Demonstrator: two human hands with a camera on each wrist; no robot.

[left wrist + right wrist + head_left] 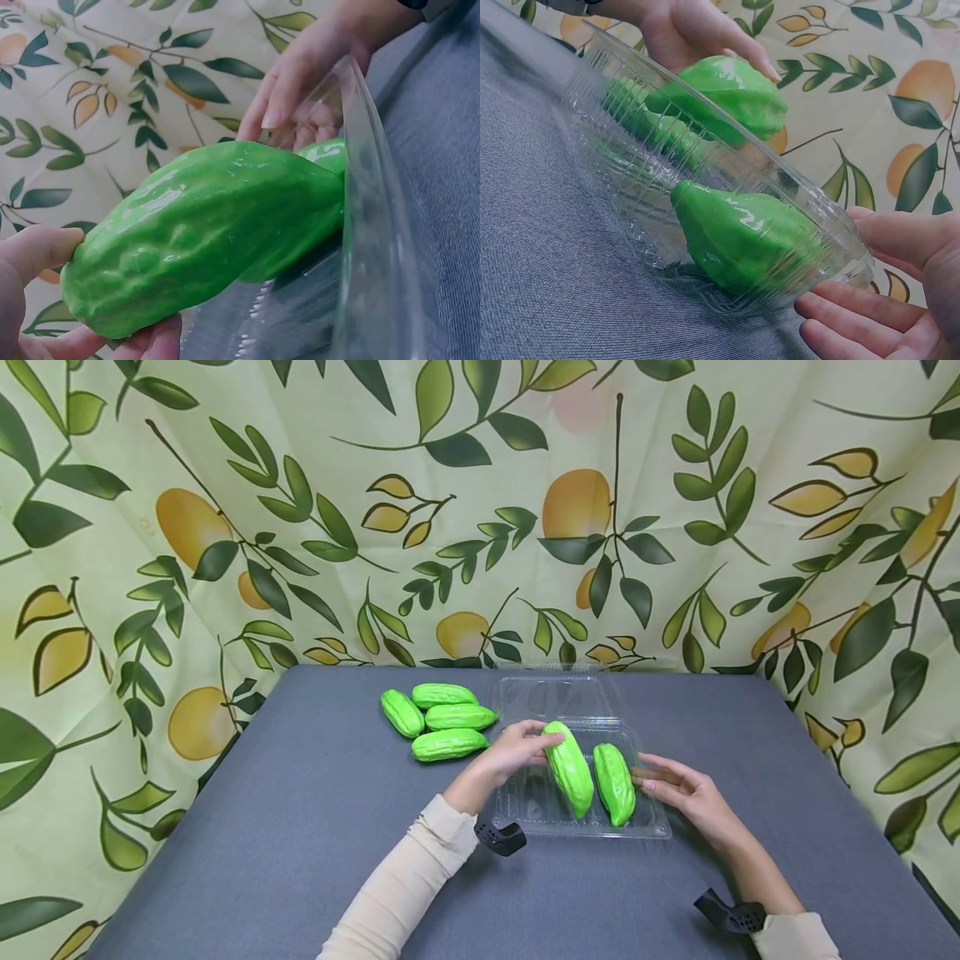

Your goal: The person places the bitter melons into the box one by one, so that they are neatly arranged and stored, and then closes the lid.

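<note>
A curtained-off table, set up like a small staging corner rather than a furnished room.
Creased cream cloth [480,556] printed with leaves and orange fruit hangs behind the table [300,835] and round both sides, screening whatever lies beyond, so the kind of building cannot be told. A woven grey-blue cover spreads over the tabletop, and black bands [500,837] on the person's wrists add to the look of a filming spot.

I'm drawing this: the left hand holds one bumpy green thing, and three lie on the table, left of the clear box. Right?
Not three: the head view shows four bumpy green things on the table, left of the clear box. The left hand does hold one.
</note>
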